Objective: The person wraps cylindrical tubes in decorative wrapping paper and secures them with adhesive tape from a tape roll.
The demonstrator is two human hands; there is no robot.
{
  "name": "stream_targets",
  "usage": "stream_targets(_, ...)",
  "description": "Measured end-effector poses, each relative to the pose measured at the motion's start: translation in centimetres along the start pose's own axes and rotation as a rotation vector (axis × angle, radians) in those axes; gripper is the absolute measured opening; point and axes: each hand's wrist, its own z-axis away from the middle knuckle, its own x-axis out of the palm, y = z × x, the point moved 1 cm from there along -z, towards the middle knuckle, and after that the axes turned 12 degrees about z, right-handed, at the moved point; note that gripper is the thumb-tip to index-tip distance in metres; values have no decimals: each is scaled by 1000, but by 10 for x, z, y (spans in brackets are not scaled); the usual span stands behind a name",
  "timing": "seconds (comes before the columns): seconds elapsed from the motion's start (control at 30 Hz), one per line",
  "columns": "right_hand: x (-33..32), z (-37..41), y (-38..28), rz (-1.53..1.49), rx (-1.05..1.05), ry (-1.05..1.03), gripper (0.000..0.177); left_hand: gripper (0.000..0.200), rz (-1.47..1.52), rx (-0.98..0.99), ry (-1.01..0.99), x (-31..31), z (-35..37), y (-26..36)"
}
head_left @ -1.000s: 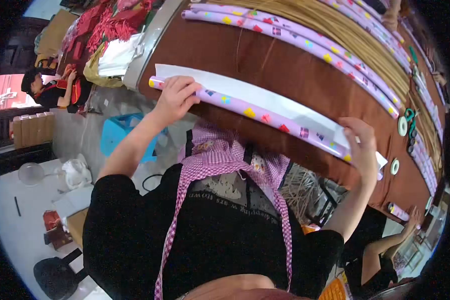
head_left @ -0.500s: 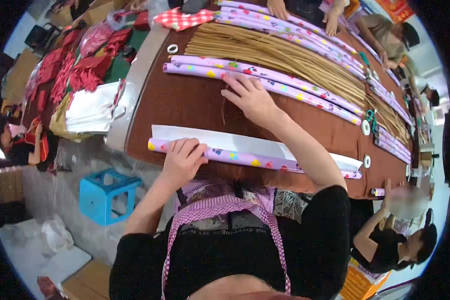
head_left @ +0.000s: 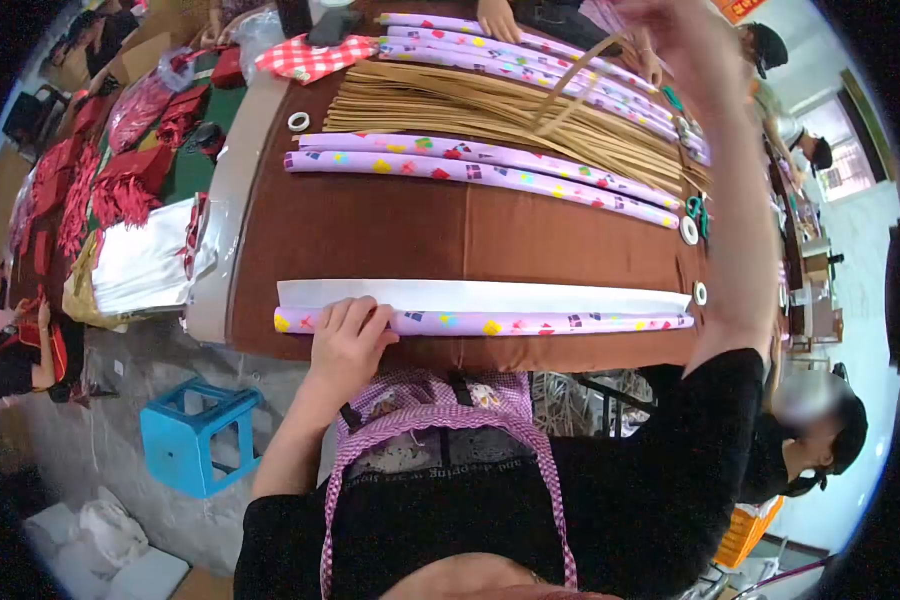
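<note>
My left hand (head_left: 345, 335) is wrapped over the left part of a lilac patterned paper roll (head_left: 540, 324) at the table's near edge. Behind the roll, a long white flap of the sheet (head_left: 530, 297) lies unrolled. Blurred by motion, my right hand (head_left: 665, 20) is raised at the top right, its fingers around a brown strip (head_left: 570, 78) that arcs up from the bundle of flat strips (head_left: 440, 105). Two finished-looking lilac rolls (head_left: 400, 165) lie between that bundle and the bare brown cloth.
More lilac rolls (head_left: 450, 42) lie at the far side under a co-worker's hand (head_left: 498, 18). Tape rolls (head_left: 298, 122) and green scissors (head_left: 698, 212) rest on the table. A blue stool (head_left: 200, 435) stands at the left; other people are around.
My right hand has left the paired rolls and risen to the far right, lifting a strip. My left hand stays on the near roll. The view has shifted.
</note>
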Motion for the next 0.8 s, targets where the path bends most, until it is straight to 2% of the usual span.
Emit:
stream_targets(0.03,-39,7,7,338,-94,200,31,40,10,5,-5,0,0,-1)
stream_targets(0.07,-78,15,15,687,-116,434,54,40,-2,12,0,-1,-1,-1)
stream_targets(0.1,-109,28,18,753,-38,423,52,41,-11,17,0,0,0,0)
stream_targets(0.3,-215,178,19,771,409,189,43,35,-113,38,-26,4,1,-3)
stream_targets(0.4,-261,266,23,783,659,146,38,35,-77,36,-24,4,2,-3)
stream_targets(0.53,-289,340,9,790,866,145,32,34,-72,28,-12,4,1,-2)
stream_targets(0.7,-289,352,-18,682,903,183,24,32,-73,49,-9,4,1,-2)
stream_targets(0.77,-255,337,-34,426,838,198,21,31,-89,48,-2,7,3,-4)
stream_targets(0.8,-224,319,-50,132,789,202,19,31,-72,56,7,7,3,-4)
